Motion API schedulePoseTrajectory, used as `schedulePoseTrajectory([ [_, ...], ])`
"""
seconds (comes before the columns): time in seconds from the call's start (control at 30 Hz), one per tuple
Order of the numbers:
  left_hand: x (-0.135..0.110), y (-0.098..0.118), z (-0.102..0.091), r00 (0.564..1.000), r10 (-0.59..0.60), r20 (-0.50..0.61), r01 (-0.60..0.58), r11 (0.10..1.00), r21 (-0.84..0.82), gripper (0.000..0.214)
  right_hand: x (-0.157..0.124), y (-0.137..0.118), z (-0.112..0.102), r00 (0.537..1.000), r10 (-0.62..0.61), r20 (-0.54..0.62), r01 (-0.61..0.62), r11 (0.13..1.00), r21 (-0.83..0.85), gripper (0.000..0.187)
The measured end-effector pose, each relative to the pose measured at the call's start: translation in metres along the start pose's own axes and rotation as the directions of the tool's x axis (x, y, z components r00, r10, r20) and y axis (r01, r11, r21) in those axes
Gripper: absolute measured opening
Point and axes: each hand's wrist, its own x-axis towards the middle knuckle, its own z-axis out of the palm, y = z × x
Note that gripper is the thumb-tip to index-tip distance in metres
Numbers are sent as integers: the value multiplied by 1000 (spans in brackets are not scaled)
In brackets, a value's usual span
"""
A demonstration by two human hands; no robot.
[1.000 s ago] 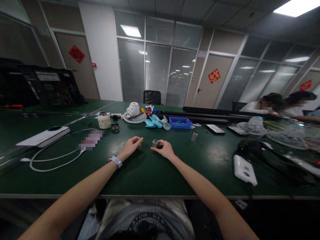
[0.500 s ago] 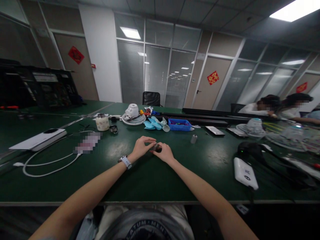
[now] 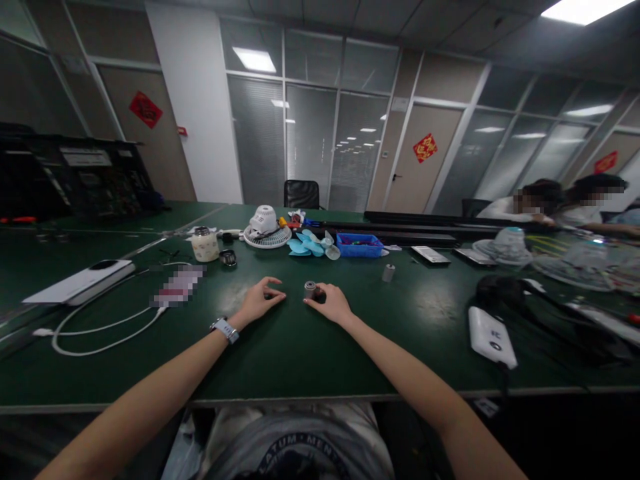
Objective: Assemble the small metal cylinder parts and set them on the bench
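Observation:
Near the middle of the green table, my right hand [image 3: 331,304] grips a small grey metal cylinder [image 3: 310,289] by its right side, between thumb and fingers. The cylinder stands upright, with a round, ringed top facing up. My left hand [image 3: 257,301] is to its left, touching nothing, thumb and fingers apart. A second small grey cylinder [image 3: 389,272] stands alone on the table, farther back and to the right.
Behind my hands are a white fan part with a grille [image 3: 267,237], light-blue fan blades [image 3: 306,245] and a blue tray [image 3: 360,252] of small parts. A patterned jar [image 3: 205,247] stands left. A white power bank [image 3: 493,338] lies right. Two people sit at far right.
My left hand has let go of the cylinder and moved left, its fingers spreading. My right hand keeps hold of it, and its top now shows.

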Motion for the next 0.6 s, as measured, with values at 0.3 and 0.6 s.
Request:
schedulePoseTrajectory([
  [0.3,-1,-2,4,1000,13,25,-13,1000,9,48,-3,0,-3,1000,-9,13,9,1000,-4,49],
  [0.6,11,0,4,990,-122,-64,122,992,2,51,3,3,3,999,-32,-28,32,999,-10,53],
])
